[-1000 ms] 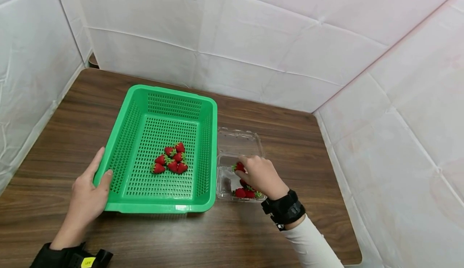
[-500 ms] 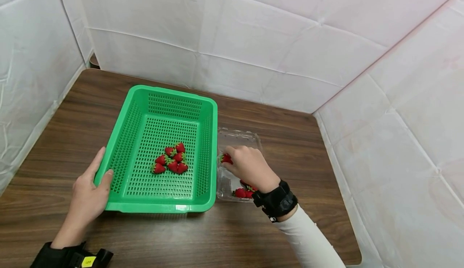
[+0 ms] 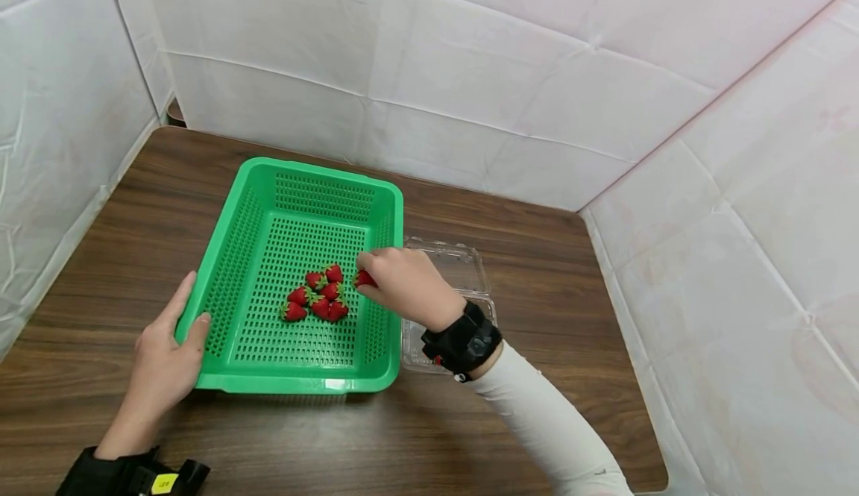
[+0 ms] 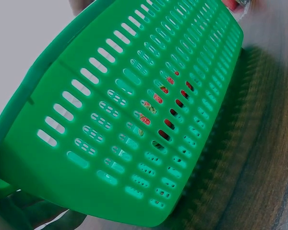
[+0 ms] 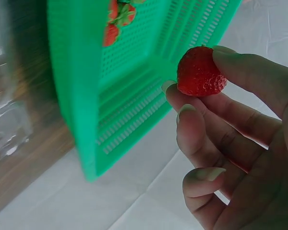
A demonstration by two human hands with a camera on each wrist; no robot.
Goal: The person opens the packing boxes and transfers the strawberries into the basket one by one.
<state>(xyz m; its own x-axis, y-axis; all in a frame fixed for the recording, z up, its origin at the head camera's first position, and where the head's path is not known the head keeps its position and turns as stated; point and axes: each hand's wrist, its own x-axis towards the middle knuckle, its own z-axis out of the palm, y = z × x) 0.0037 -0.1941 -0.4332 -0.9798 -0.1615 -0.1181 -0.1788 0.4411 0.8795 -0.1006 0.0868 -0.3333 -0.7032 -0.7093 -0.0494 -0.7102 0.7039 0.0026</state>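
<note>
The clear clamshell (image 3: 456, 272) is partly hidden by the right hand (image 3: 403, 283) and wrist. A strawberry (image 5: 200, 73) is pinched between thumb and fingertips over the green basket (image 3: 228, 272), near the strawberry cluster (image 3: 318, 294). The basket's left rim is gripped by the left hand (image 3: 164, 358).

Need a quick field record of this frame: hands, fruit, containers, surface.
right hand: pinches one strawberry, over the green basket
left hand: grips the basket's near left corner
strawberries in basket: small cluster on the floor
clear clamshell: open, right of the basket, mostly hidden by the arm
surface: dark wood table
</note>
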